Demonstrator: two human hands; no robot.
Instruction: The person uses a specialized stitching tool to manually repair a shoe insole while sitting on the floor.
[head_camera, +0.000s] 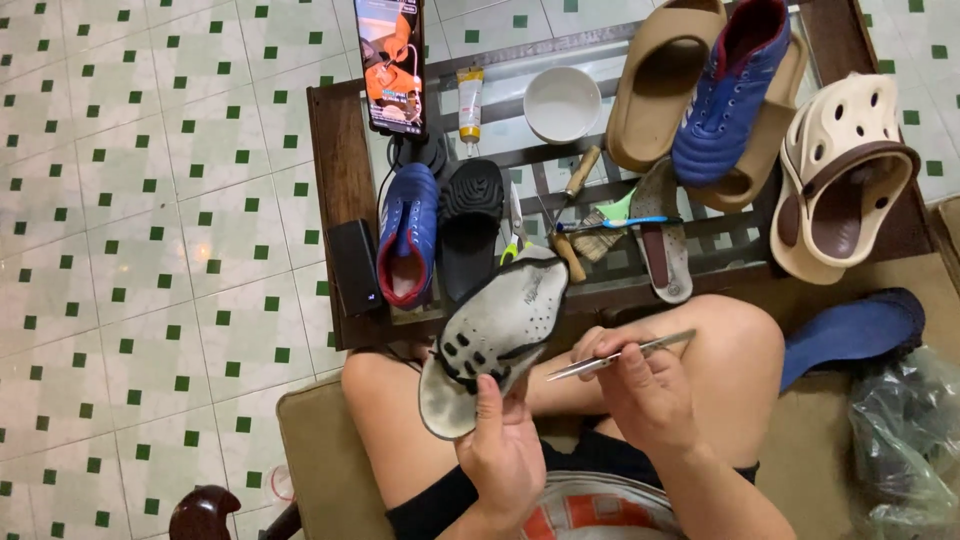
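Two bare hands over the lap, below the near edge of a low glass-topped table (340, 180).

Along the table's right end: cream clog with brown strap (845, 175), hanging past the right edge. Toward the far right corner: tan slide (655, 75) beside a blue lace-up shoe (730, 90) lying on a second tan slide.

Near the left edge: second blue shoe (407, 235), black sandal (472, 225) just beside it, black power bank (355, 265) at the near left corner. At the far left corner: phone (392, 60) propped upright, lit.

Mid-table: white bowl (562, 103), glue tube (470, 100), grey insole (663, 240), brush and small tools, too cluttered to separate.

Off the table, right of the knee: blue insole (850, 330), crumpled plastic bag (905, 440).

Held above the left thigh, tip overlapping the table's near edge: worn white shoe sole with black studs (495, 340), tilted, underside up. Left hand (500, 450) gripping its lower edge, thumb pressed on top, remaining fingers hidden beneath.

Right hand (640, 385) with fingers curled together, pinching metal tweezers (620, 357), tip pointing left toward the sole, not touching.
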